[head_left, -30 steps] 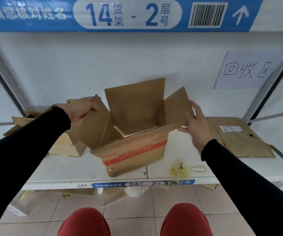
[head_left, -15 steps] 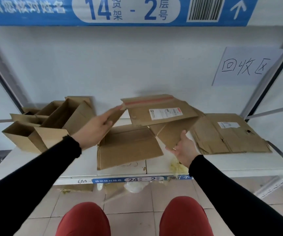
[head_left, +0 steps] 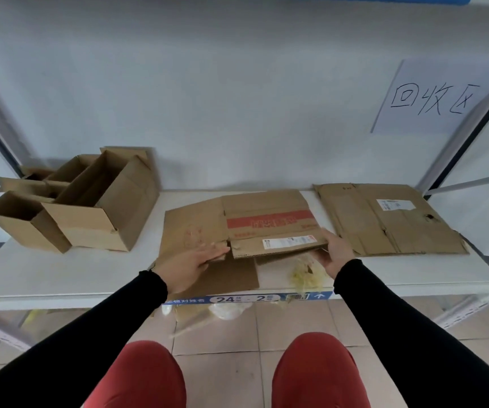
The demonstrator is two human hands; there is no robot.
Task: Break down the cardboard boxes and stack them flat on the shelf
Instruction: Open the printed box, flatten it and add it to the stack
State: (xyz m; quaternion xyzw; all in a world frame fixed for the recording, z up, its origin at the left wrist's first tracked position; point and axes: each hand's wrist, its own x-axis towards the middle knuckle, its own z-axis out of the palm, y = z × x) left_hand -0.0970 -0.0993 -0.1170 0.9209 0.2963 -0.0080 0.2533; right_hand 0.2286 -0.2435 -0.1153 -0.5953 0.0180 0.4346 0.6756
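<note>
From the head camera, the box [head_left: 266,228] that was standing open a second ago is now lying collapsed on the shelf [head_left: 60,275]. The left hand [head_left: 191,262] is pressing it, palm flat and grip wide; the right hand [head_left: 336,254] is pinching its right edge. Flattened cardboard [head_left: 384,222] is waiting beside it; unbroken boxes [head_left: 90,207] are sitting at left.

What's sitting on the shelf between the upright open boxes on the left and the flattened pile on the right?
In the head view, the red-striped box, now flattened, lies between the open boxes and the flat pile, with both hands on it.
</note>
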